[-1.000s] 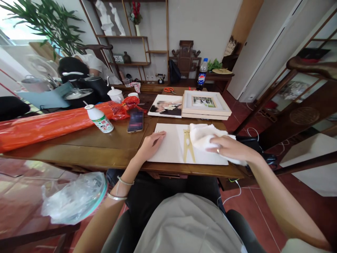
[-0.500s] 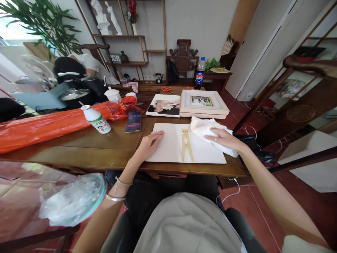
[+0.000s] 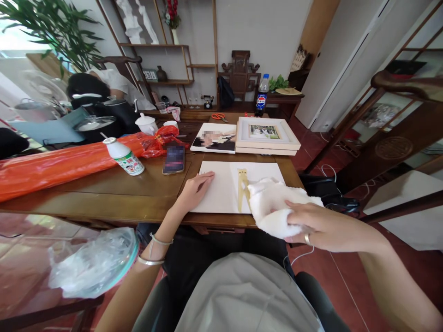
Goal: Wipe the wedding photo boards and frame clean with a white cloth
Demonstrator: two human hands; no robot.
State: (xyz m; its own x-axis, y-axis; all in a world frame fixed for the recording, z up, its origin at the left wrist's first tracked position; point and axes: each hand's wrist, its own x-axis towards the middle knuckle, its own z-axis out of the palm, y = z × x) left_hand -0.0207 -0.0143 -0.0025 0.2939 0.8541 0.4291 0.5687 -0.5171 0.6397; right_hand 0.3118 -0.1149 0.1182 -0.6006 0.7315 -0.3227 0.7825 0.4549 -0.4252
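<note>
A white board (image 3: 224,191) lies flat at the near edge of the wooden table (image 3: 138,193), with a small gold stand piece (image 3: 242,189) on it. My left hand (image 3: 196,189) rests palm down on the board's left edge, fingers stretched out. My right hand (image 3: 320,226) grips a white cloth (image 3: 273,207) over the board's near right corner. Beyond the board lie an unframed photo print (image 3: 215,137) and a cream picture frame (image 3: 266,134).
A phone (image 3: 174,158), a small white bottle (image 3: 122,156) and a long orange plastic bag (image 3: 58,163) lie to the left. A cola bottle (image 3: 261,96), scissors (image 3: 218,116) and a teapot (image 3: 146,123) stand farther back. A clear bag (image 3: 93,263) sits by my left knee.
My right hand has pulled the cloth from the board's far right corner toward me to its near right corner. My left hand has stayed on the board's left edge.
</note>
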